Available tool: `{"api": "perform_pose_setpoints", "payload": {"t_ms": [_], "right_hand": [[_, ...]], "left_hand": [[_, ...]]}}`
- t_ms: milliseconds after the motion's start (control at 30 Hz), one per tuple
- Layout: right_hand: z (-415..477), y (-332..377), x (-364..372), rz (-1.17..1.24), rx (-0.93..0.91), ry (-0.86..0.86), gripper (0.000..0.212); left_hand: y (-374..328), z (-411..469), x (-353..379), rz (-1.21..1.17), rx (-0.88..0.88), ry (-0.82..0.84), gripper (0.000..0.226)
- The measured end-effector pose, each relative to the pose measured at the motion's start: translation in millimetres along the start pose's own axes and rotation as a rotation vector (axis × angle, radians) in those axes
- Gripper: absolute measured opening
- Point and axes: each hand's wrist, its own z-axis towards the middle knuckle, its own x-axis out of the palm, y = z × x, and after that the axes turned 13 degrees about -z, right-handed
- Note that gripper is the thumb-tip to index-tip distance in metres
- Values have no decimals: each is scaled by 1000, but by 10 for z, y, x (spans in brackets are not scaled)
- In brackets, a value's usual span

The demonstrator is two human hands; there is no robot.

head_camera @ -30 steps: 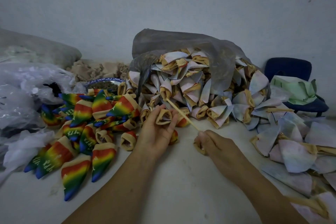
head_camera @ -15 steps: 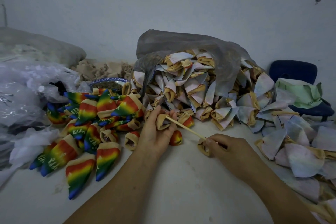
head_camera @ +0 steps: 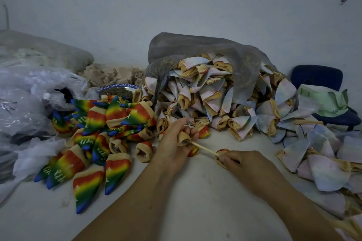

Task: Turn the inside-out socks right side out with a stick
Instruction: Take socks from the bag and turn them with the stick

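Dim flat light, soft focus, wide-angle bowing

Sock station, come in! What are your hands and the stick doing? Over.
Left hand grips a sock by its tan cuff. Right hand pinches the stick, tip in that cuff. Second sock bunched against the right hand. Nothing blocking.

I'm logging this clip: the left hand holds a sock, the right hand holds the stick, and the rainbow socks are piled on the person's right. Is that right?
Not quite: the head view shows the rainbow socks piled on the person's left, not the right. The left hand does hold a sock, and the right hand holds the stick.
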Motion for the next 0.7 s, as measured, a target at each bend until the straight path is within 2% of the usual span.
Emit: {"api": "perform_pose_setpoints", "payload": {"t_ms": [100, 233, 367, 567, 700], "right_hand": [[-6, 60, 32, -46, -3, -38, 31], [-24, 205, 75, -87, -22, -105, 33], [-25, 316, 146, -31, -15, -195, 33], [-16, 301, 220, -73, -44, -309, 37], [-21, 284, 232, -106, -50, -320, 39]], "left_hand": [[61, -23, 14, 9, 11, -27, 14], [145, -41, 88, -131, 1, -77, 22], [171, -71, 159, -219, -4, -40, 30], [237, -157, 197, -191, 51, 11, 40], [237, -180, 153, -126, 10, 55, 47]]}}
